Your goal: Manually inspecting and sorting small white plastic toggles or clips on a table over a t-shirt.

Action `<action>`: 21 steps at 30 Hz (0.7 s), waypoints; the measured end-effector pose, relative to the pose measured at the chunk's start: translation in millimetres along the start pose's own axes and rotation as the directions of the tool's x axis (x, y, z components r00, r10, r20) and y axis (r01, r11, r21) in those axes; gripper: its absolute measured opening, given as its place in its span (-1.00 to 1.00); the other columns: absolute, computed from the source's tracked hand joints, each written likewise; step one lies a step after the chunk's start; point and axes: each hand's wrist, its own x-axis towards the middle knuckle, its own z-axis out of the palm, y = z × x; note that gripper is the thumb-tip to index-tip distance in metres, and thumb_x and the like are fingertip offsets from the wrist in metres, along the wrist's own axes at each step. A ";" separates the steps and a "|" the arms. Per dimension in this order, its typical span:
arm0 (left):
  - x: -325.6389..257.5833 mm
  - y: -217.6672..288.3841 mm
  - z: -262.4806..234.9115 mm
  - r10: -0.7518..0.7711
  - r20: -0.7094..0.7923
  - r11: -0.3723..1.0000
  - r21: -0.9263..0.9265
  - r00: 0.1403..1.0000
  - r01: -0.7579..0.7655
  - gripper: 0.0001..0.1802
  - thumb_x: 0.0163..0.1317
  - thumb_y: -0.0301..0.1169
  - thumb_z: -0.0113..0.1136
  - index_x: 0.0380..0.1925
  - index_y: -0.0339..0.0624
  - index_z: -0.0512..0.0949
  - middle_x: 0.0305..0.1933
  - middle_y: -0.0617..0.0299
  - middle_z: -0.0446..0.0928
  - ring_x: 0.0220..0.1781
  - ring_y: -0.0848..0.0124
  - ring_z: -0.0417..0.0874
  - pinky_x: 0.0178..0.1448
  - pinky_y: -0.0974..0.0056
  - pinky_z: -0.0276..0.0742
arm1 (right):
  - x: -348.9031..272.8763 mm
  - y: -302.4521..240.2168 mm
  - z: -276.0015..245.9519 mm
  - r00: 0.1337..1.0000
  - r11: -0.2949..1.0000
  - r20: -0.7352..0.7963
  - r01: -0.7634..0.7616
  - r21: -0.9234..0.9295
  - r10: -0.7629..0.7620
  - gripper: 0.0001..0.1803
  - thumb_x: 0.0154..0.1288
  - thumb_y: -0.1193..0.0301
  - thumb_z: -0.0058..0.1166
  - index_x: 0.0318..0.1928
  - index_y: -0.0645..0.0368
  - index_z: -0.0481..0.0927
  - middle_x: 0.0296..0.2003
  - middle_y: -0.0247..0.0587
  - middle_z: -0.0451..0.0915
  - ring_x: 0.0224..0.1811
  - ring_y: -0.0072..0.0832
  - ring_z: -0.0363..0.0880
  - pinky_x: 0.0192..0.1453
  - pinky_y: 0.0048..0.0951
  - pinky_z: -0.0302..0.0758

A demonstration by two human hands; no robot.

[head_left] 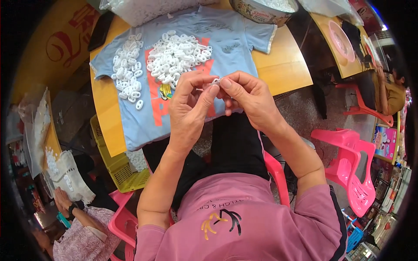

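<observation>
Between the fingertips of both my hands is a small white plastic piece (pixel 215 81), mostly covered by the fingers. My left hand (pixel 191 98) pinches it from one side with thumb and forefinger. From the other side my right hand (pixel 246 93) grips it the same way, its other fingers curled. Just beyond the hands lies a large heap of white two-holed plastic pieces (pixel 174 56). To its left, a smaller, longer heap of similar pieces (pixel 128 65) is spread out. Both heaps rest on a light blue T-shirt (pixel 226 41) laid flat over the table.
The wooden table (pixel 283 61) holds a clear bag (pixel 143 8) of white pieces and a round tin (pixel 261 13) at the back. A yellow crate (pixel 117 169) stands below its left edge. Pink plastic chairs (pixel 348 152) stand at right. Other people sit at left and far right.
</observation>
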 end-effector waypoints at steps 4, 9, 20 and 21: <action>4.5 1.2 3.0 -0.162 -0.041 0.984 -0.081 0.986 0.158 -0.84 0.34 -0.50 0.14 -0.11 -0.29 0.52 -0.15 0.23 0.57 -0.18 0.55 0.60 -0.12 0.44 0.52 | 12.7 -17.3 -20.8 0.999 0.933 -0.026 0.032 -0.358 -0.045 -0.78 0.40 0.34 0.10 -0.17 0.26 0.62 -0.38 -0.38 0.60 -0.45 -0.73 0.47 -0.37 -0.62 0.51; 6.5 -8.6 -2.3 -0.227 -0.012 0.969 -0.104 0.974 0.225 -0.84 0.35 -0.48 0.13 -0.11 -0.28 0.53 -0.20 0.21 0.61 -0.24 0.55 0.60 -0.12 0.44 0.54 | 55.3 -45.5 -67.4 0.830 0.364 0.038 0.285 -0.887 -0.557 -0.81 0.30 0.41 0.18 -0.18 0.30 0.63 -0.37 -0.32 0.63 -0.44 -0.62 0.49 -0.34 -0.56 0.44; 3.6 -9.4 -3.1 -0.256 0.006 0.962 -0.099 0.967 0.255 -0.83 0.35 -0.49 0.13 -0.10 -0.31 0.52 -0.20 0.21 0.61 -0.24 0.56 0.59 -0.12 0.46 0.51 | 107.1 -59.3 -59.5 0.815 -0.089 0.422 0.423 -0.902 -0.397 -0.87 0.19 0.41 0.19 -0.28 0.18 0.63 -0.37 -0.19 0.58 -0.41 -0.29 0.54 -0.29 -0.36 0.46; 4.0 -9.4 -3.2 -0.260 0.006 0.961 -0.099 0.966 0.259 -0.83 0.35 -0.49 0.13 -0.10 -0.31 0.52 -0.20 0.22 0.61 -0.24 0.56 0.59 -0.12 0.46 0.51 | 111.3 -59.1 -57.9 0.802 -0.134 0.464 0.449 -0.884 -0.376 -0.86 0.19 0.39 0.19 -0.29 0.17 0.63 -0.37 -0.19 0.57 -0.38 -0.24 0.55 -0.27 -0.31 0.46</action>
